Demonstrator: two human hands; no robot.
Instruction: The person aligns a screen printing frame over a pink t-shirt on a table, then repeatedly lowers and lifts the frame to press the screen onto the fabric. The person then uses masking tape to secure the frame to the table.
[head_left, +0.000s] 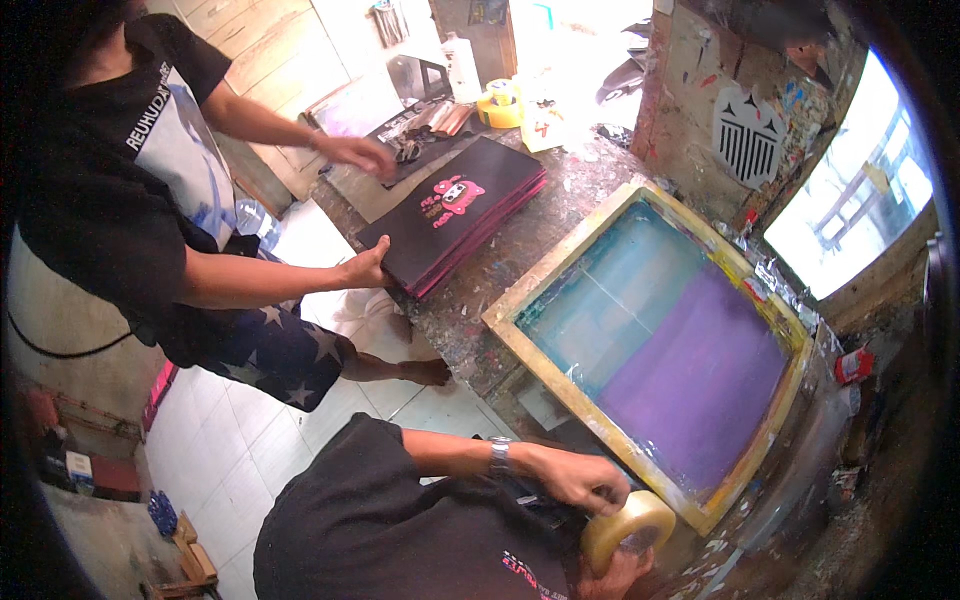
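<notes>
A wide roll of clear yellowish tape (630, 530) is held from below by my right hand (618, 575), its fingers around the rim near the core. My left hand (580, 482), with a metal watch at the wrist, is at the roll's upper edge. Its fingers are curled closed there; what they pinch, if anything, is too small to make out. Just beyond the roll lies a wood-framed printing screen (600, 385), its mesh part teal and part purple. The screen's near corner is close to the tape.
A co-worker's hand (372, 265) grips the corner of a stack of black sheets with pink edges (430, 225); their other hand (360, 155) hovers, blurred. Yellow tape rolls (500, 105) and a white bottle (460, 68) stand at the paint-stained table's (470, 330) far end.
</notes>
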